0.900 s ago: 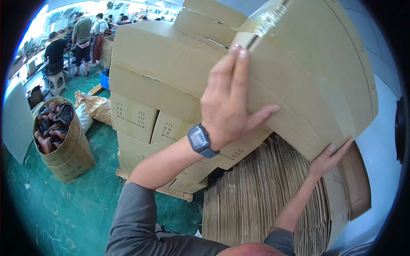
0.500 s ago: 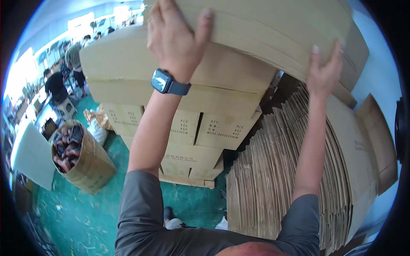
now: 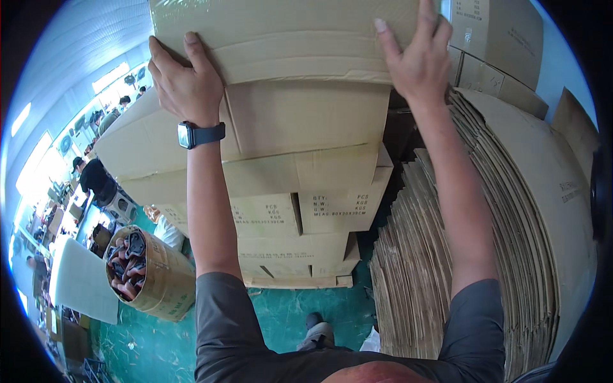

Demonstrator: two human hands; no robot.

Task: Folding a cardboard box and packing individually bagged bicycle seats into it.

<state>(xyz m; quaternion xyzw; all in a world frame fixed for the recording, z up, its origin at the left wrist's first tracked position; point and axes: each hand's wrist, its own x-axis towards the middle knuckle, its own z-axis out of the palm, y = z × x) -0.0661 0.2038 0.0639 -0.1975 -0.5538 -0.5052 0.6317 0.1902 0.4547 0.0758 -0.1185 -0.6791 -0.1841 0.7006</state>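
Note:
A large brown cardboard box [image 3: 300, 41] rests high up at the top of the stack, running out of the upper edge of the view. My left hand [image 3: 186, 84] presses against its lower left corner, thumb up along its face; a dark smartwatch sits on that wrist. At the other end my right hand [image 3: 420, 60] is spread over the lower right corner, fingertips on the cardboard. Beneath the box, more closed cartons [image 3: 310, 118] are piled in layers on a wooden pallet [image 3: 300, 282]. Both arms reach up and forward.
Close on my right stands a thick row of flattened cartons [image 3: 472, 255]. More boxes [image 3: 498, 38] stand behind it by the wall. To the left, an open carton [image 3: 163, 281] holds dark and reddish pieces beside a white panel [image 3: 83, 281]. People [image 3: 96, 179] work farther off.
The held box has swung from a slant to nearly level and squared over the stack, moving left. Both hands moved left with it, and my left hand dropped a little.

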